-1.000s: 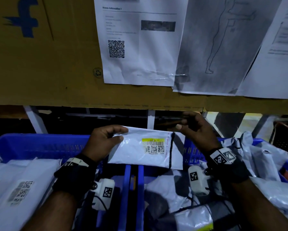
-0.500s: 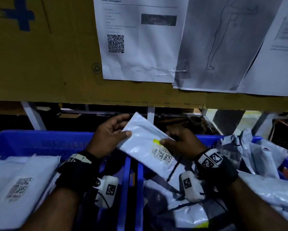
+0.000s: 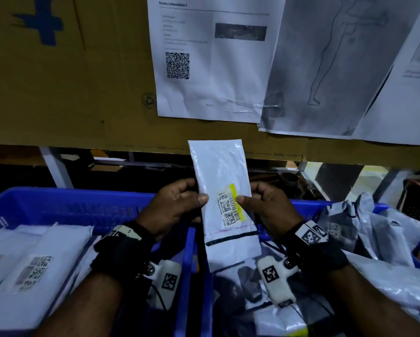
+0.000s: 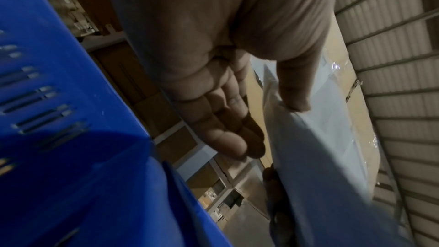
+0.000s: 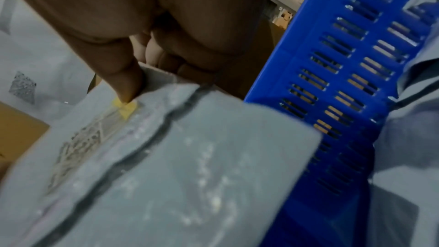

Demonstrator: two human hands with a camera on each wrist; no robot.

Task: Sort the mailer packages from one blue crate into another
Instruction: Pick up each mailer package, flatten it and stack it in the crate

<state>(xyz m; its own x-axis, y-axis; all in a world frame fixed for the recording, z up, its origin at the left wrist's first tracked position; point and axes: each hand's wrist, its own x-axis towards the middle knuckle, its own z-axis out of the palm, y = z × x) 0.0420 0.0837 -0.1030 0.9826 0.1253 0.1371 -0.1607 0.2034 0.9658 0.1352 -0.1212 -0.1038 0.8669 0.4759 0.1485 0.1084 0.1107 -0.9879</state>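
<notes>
A: Two hands had one white mailer (image 3: 222, 190), held upright above the gap between the crates. The left hand (image 3: 173, 210) pinched its left edge, thumb in front and the other fingers (image 4: 228, 132) behind. The right hand (image 3: 268, 210) pinched the right edge, its thumb pressing the yellow strip of the barcode label (image 3: 229, 207).

B: And how far along did the sorting look?

A: Partway, I'd judge. The left blue crate (image 3: 65, 207) held a few flat mailers (image 3: 34, 271) lying label-up in neat order. The right blue crate (image 5: 332, 82) carried a loose, crumpled heap of mailers (image 3: 384, 242), so plenty seemed left to move.

B: Which crate was the held one bound for?

A: Likely the left, since that side looked tidy, but nothing settled it. The label faced the person, as though being read.

B: Anything else nearby?

A: A cardboard panel (image 3: 65, 76) with printed sheets (image 3: 211, 57) taped on hung behind the crates.
</notes>
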